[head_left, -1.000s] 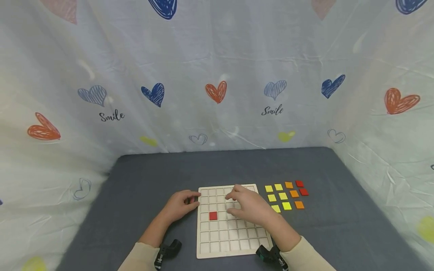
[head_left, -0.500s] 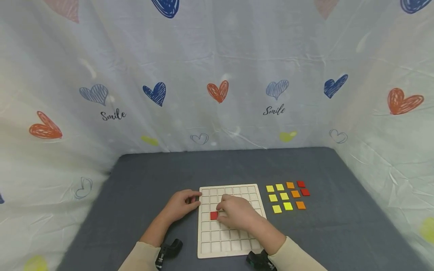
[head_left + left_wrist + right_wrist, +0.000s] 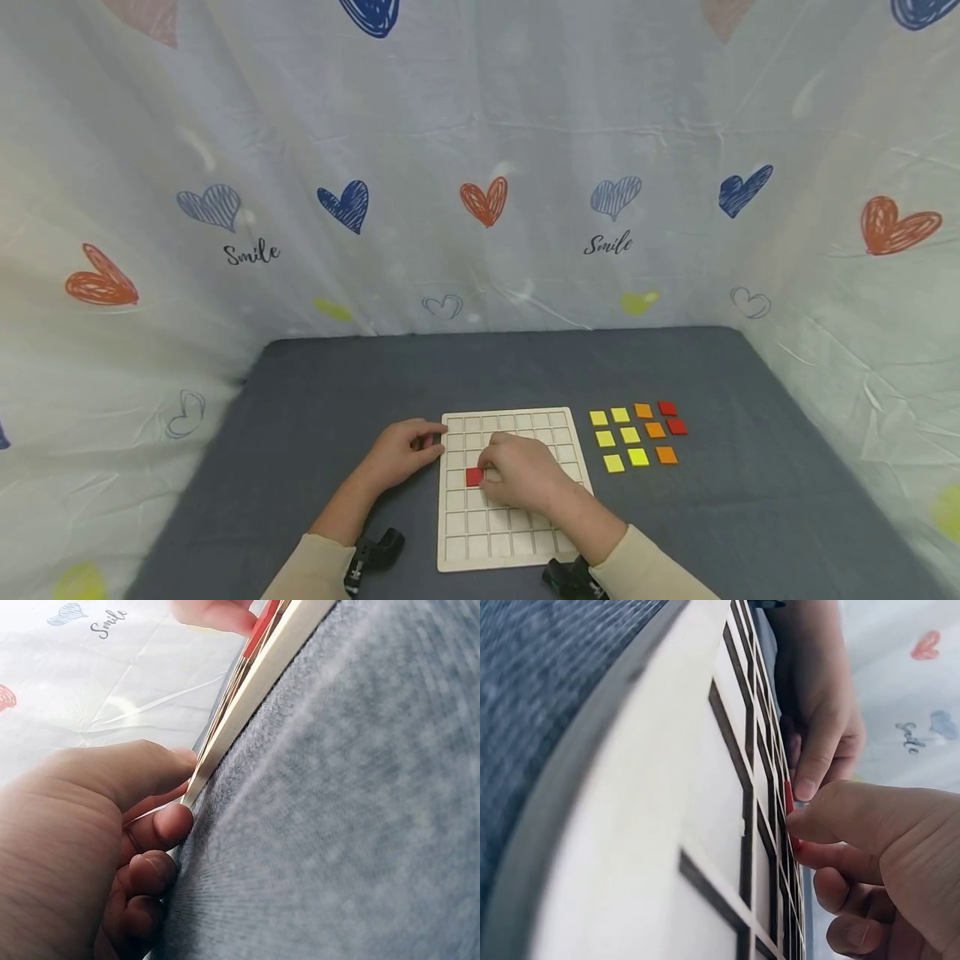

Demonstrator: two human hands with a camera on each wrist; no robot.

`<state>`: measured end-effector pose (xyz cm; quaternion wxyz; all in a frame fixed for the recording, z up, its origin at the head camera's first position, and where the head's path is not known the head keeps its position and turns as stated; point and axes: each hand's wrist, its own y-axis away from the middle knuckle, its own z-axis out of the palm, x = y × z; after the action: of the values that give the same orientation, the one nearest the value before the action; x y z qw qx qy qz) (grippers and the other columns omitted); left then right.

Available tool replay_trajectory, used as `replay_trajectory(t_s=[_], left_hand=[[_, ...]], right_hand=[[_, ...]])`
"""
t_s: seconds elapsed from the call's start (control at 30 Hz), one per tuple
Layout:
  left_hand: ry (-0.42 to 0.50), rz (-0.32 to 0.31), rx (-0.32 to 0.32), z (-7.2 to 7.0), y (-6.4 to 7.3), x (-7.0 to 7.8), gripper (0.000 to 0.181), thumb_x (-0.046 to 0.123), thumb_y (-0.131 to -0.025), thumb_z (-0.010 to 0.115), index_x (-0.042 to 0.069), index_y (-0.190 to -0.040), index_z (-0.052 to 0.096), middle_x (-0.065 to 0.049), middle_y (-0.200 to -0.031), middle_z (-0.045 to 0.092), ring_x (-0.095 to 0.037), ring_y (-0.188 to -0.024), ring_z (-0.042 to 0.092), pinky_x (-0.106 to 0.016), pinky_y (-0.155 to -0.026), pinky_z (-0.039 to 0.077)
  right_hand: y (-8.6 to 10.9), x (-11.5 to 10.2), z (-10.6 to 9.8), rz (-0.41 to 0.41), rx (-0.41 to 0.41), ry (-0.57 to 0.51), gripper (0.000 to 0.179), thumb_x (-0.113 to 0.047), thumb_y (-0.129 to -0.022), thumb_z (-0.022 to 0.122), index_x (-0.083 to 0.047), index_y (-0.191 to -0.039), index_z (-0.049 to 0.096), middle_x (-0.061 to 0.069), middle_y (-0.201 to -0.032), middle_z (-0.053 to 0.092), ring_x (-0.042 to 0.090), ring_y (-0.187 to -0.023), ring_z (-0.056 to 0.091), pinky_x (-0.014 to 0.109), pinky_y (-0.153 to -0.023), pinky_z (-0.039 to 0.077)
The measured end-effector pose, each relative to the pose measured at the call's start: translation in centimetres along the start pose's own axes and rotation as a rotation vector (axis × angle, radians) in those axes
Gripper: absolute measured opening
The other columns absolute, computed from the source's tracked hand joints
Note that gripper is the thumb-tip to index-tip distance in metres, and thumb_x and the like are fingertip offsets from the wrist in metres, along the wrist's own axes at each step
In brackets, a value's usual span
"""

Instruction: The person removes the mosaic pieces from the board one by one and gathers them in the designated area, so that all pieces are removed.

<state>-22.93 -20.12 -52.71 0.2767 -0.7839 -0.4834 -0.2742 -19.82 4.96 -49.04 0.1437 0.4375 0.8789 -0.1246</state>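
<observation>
A pale wooden grid board point(image 3: 456, 522) lies flat on the table. One red square tile point(image 3: 473, 477) sits in a cell near its left side. The thumb and index finger of my right hand point(image 3: 521, 472) pinch this tile at its right end; in the right wrist view the red tile point(image 3: 788, 796) shows between the fingertips. My left hand point(image 3: 397, 454) holds the board's left edge, thumb above and curled fingers against the side, as the left wrist view shows at the board's rim point(image 3: 247, 701). The right hand covers several middle cells.
Right of the board, loose square tiles lie in rows: several yellow tiles point(image 3: 630, 435), orange tiles point(image 3: 655, 430) and two red tiles point(image 3: 677, 427). A dark grey cloth point(image 3: 360, 375) covers the table. A white curtain point(image 3: 405, 275) with printed hearts hangs behind and at both sides.
My right hand has moved left over the board to the red tile, and its spread thumb and index finger have closed together there. The left hand stays on the board's edge.
</observation>
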Motion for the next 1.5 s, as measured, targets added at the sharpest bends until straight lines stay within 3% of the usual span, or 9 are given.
replay_trajectory(t_s=[0.27,0.43,0.67,0.93,1.33,1.5], left_hand=[[-0.014,-0.011,-0.001,0.3,0.1,0.1,0.029,0.016,-0.094,0.076,0.009,-0.123,0.075,0.011,-0.077,0.053,-0.004,-0.06,0.043,-0.027,-0.059,0.041],[-0.019,-0.04,-0.008,0.3,0.0,0.1,0.029,0.015,-0.094,0.076,0.01,-0.123,0.075,0.01,-0.077,0.053,-0.005,-0.06,0.044,-0.027,-0.06,0.041],[-0.025,-0.031,-0.013,0.3,0.1,0.1,0.03,0.015,-0.095,0.076,0.01,-0.124,0.075,0.01,-0.077,0.053,-0.005,-0.06,0.044,-0.028,-0.06,0.041],[-0.022,-0.027,-0.015,0.3,0.1,0.1,0.03,0.016,-0.095,0.076,0.01,-0.125,0.074,0.01,-0.077,0.053,-0.005,-0.059,0.043,-0.028,-0.06,0.04],[-0.008,-0.034,-0.014,0.2,0.0,0.1,0.032,0.018,-0.093,0.078,0.011,-0.124,0.075,0.01,-0.077,0.053,-0.006,-0.059,0.044,-0.028,-0.06,0.041],[-0.025,-0.03,-0.012,0.3,0.0,-0.2,0.034,0.021,-0.092,0.08,0.011,-0.124,0.075,0.011,-0.076,0.053,-0.006,-0.059,0.043,-0.028,-0.061,0.04]], right_hand=[[0.4,0.3,-0.3,0.01,0.022,0.04,0.015,-0.023,-0.082,0.075,-0.017,-0.095,0.08,-0.01,-0.083,0.057,0.005,-0.066,0.052,0.026,-0.058,0.045],[0.8,0.3,-1.6,0.027,0.038,-0.009,0.018,-0.023,-0.083,0.076,-0.016,-0.099,0.08,-0.009,-0.083,0.055,0.005,-0.067,0.051,0.026,-0.058,0.044],[1.7,0.9,-3.3,0.033,0.061,-0.047,0.019,-0.022,-0.084,0.077,-0.017,-0.102,0.079,-0.006,-0.089,0.06,0.005,-0.069,0.05,0.026,-0.059,0.044],[3.1,2.6,-4.4,0.055,0.087,-0.064,0.018,-0.021,-0.086,0.076,-0.02,-0.104,0.077,-0.008,-0.092,0.06,0.006,-0.073,0.051,0.027,-0.061,0.045],[5.6,5.5,-6.8,0.128,0.158,-0.03,0.016,-0.019,-0.085,0.078,-0.018,-0.101,0.076,-0.006,-0.09,0.055,0.004,-0.062,0.042,0.026,-0.057,0.041],[6.8,6.9,-7.7,0.127,0.202,-0.007,0.014,-0.016,-0.086,0.077,-0.017,-0.1,0.076,-0.005,-0.092,0.059,0.006,-0.071,0.049,0.026,-0.061,0.044]])
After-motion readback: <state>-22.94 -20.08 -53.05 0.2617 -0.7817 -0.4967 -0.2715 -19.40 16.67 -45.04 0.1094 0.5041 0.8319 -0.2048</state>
